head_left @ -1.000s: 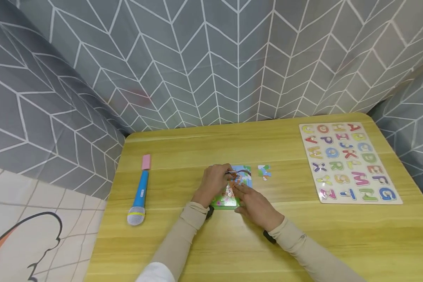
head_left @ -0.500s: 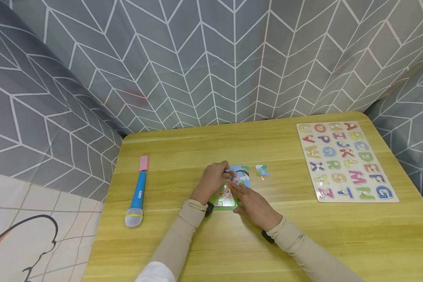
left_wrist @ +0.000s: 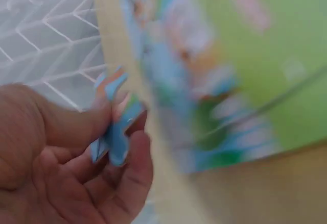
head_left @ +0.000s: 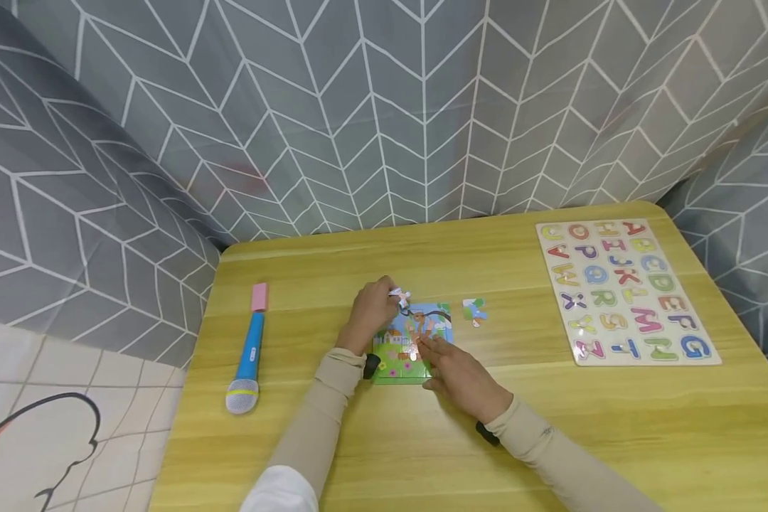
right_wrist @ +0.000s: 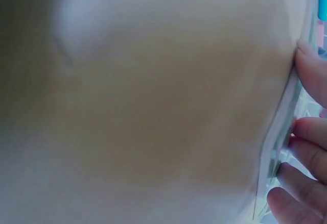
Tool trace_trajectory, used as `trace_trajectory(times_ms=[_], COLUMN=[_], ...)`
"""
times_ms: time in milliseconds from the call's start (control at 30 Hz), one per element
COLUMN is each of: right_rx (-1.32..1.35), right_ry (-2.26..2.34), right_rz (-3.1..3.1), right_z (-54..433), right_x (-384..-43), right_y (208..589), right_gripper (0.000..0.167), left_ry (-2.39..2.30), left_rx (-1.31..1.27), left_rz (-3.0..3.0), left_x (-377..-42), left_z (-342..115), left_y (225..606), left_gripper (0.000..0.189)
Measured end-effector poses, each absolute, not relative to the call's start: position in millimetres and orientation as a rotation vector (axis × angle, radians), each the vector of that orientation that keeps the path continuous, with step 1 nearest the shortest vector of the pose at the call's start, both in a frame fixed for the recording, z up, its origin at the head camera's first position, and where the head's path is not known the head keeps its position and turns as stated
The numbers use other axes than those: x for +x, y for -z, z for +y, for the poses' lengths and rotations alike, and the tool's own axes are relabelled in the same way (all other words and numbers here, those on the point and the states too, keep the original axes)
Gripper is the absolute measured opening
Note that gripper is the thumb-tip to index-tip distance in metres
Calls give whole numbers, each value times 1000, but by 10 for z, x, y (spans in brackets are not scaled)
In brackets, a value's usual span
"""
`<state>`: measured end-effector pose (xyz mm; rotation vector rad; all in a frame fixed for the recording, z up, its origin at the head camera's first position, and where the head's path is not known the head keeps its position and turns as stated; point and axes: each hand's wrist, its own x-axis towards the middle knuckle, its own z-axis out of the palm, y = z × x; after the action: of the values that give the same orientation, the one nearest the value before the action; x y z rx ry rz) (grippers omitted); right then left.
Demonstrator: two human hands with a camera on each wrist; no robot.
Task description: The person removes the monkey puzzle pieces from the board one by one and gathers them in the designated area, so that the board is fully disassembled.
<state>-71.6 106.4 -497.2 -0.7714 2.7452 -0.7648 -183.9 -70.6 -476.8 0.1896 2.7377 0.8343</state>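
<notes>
My left hand (head_left: 370,313) is at the upper left of the jigsaw puzzle (head_left: 393,366). Between thumb and fingers it pinches a small, mostly blue jigsaw piece (left_wrist: 120,134), held up off the board. The puzzle shows a green meadow, a house and a brown animal under a branch. My right hand (head_left: 457,373) rests with fairly straight fingers on the puzzle's right side, its thumb by the lower right corner. In the right wrist view, fingers (right_wrist: 301,185) lie along the board's edge. Another piece or joined pieces (head_left: 474,311) lie on the table right of the puzzle.
A letter board (head_left: 627,299) lies at the table's right. On the left are a blue toy microphone (head_left: 249,352) and a pink block (head_left: 259,297). A grey patterned curtain (head_left: 384,128) hangs behind the wooden table (head_left: 333,263).
My left hand has moved up and left off the puzzle, and the piece in its fingers now shows. More of the picture is uncovered. My right hand stays in place.
</notes>
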Motion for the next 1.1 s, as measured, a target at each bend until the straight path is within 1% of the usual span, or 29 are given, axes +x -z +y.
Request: trace_trajectory(times_ms=[133, 233, 267, 400, 433, 533, 667, 767, 967, 1100], right_rx=[-754, -763, -768, -775, -777, -747, -660, -597, -495, -458], right_ry=[770, 811, 831, 891, 893, 947, 1077, 1118, 1136, 1184], right_rz=[2736, 2702, 2690, 2679, 2683, 2672, 2674, 2716, 2768, 2771], right_z=[1083, 1087, 1088, 1102, 1107, 1121, 1130, 1138, 1142, 1145], right_x=[-710, -727, -735, -777, -789, -826, -896, -952, -1058, -1076], right_y=[4955, 4941, 4936, 4914, 4914, 4899, 4877, 4874, 4910, 4938], right_gripper=[68, 63, 59, 26, 22, 21, 33, 26, 33, 32], left_ry=[-894, -907, -906, -986, -1013, -1063, -1073, -1088, -1063, -1009], left_rx=[272, 254, 246, 258, 265, 278, 301, 316, 349, 379], left_rz=[2642, 2578, 2567, 2512, 2497, 2450, 2393, 2346, 2331, 2393], left_x=[-1874, -1866, -1862, -1865, -1867, -1872, -1862, -1843, -1797, -1777], left_z=[-704, -720, -732, -777, -789, -814, -830, -829, -849, -875], left_y=[4657, 4654, 4665, 4711, 4721, 4744, 4777, 4799, 4822, 4843], left_gripper=[19, 19, 19, 17, 16, 17, 22, 26, 28, 27])
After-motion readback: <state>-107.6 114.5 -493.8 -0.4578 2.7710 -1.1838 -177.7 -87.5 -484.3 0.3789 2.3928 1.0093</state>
